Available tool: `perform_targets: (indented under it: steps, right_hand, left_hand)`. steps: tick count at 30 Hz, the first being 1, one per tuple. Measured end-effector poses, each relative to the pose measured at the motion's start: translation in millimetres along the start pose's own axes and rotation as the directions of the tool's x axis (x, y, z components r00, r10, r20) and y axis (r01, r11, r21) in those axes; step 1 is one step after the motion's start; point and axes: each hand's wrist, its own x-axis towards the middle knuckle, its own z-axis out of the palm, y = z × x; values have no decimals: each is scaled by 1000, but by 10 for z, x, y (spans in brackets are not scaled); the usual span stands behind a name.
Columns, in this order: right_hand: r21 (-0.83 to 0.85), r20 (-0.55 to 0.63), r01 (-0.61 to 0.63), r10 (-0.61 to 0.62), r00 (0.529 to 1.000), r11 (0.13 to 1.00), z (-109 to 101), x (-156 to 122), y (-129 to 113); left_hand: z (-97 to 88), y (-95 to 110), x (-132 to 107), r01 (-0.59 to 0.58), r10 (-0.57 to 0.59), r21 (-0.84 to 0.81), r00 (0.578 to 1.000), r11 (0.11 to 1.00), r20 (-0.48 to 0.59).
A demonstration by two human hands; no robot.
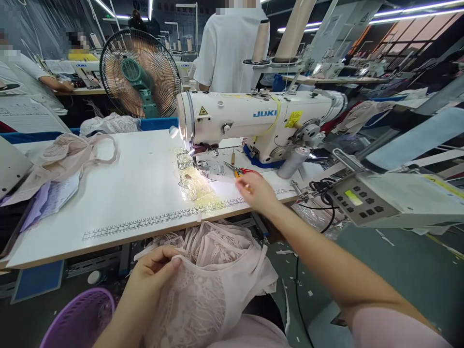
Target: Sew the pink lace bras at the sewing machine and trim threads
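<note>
- Below and before the sewing machine [232,116], the left hand [155,271] pinches a pale lace garment [197,299], cut off at the bottom.
- Just before the machine, the right hand [256,192] curls nearly closed around an orange-handled tool [237,174], its handle partly hidden.
</note>
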Motion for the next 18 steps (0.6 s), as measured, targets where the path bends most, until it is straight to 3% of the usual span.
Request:
perform_targets:
  steps: [1, 2, 4, 6, 9, 12, 15, 18]
  right_hand:
    - [157, -6, 206, -208, 978, 966, 52, -205, -108]
    - [296, 7, 415, -437, 899, 860, 118, -416, -215]
    - [397, -13, 621, -672, 740, 676, 280, -805, -407]
    - [358, -14, 663, -706, 708, 657, 441, -1091, -541]
    - [279, -37, 639, -657, 753, 716, 571, -1306, -626]
    - [300, 4, 607, -637, 770, 736, 510, -1368, -635]
    - [346, 151, 573, -647, 748, 743, 338, -1384, -634]
    - [387, 231, 591, -695, 681, 708, 175, -1382, -649]
  left_hand:
    - [1, -6, 5, -11, 11, 0, 1000, 1000, -14]
    - [0, -15, 9, -24, 24, -2, 999, 1000, -28]
    - [-6, -41, 7, -28, 28, -15, 999, 999, -30]
    - [-20, -74, -24, 16, -17, -41, 1000, 999, -12]
    - [-46, -127, -135, 187, -180, -142, 982, 972, 59]
    - [-75, -176, -293, 327, -296, -266, 943, 907, 150]
    - [-119, -200, -444, 332, -302, -343, 943, 879, 138]
    - [-180, -169, -576, 250, -253, -362, 967, 898, 41]
